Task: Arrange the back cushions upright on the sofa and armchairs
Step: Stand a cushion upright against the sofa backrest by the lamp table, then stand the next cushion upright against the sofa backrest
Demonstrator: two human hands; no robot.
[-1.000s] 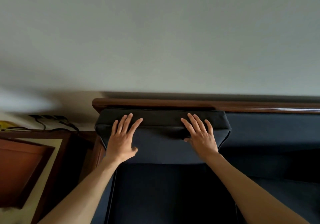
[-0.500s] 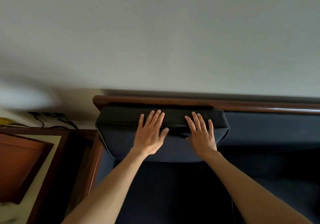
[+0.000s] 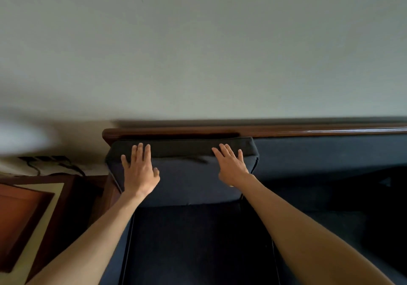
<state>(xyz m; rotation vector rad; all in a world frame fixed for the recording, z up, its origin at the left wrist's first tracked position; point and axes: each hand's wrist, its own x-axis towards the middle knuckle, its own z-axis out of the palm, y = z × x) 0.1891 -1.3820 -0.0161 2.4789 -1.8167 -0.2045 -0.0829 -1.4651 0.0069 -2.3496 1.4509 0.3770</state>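
Observation:
A dark blue back cushion (image 3: 187,179) stands upright at the left end of the sofa, its top edge just under the wooden back rail (image 3: 286,130). My left hand (image 3: 139,170) lies flat on the cushion's upper left face, fingers spread and reaching its top edge. My right hand (image 3: 232,165) presses flat on the upper right part, near the cushion's right corner. Neither hand grips anything. Below the cushion lies the dark seat cushion (image 3: 198,245). A second back cushion (image 3: 330,157) stands upright to the right.
A pale wall rises behind the sofa. Left of the sofa stands a wooden side table (image 3: 33,218) with a reddish inlaid top, with black cables (image 3: 50,161) behind it. A blurred white shape (image 3: 19,137) sits at the far left.
My left hand slid back from the cushion's middle to its left side. The right hand shifted slightly right. The cushion stays upright against the rail.

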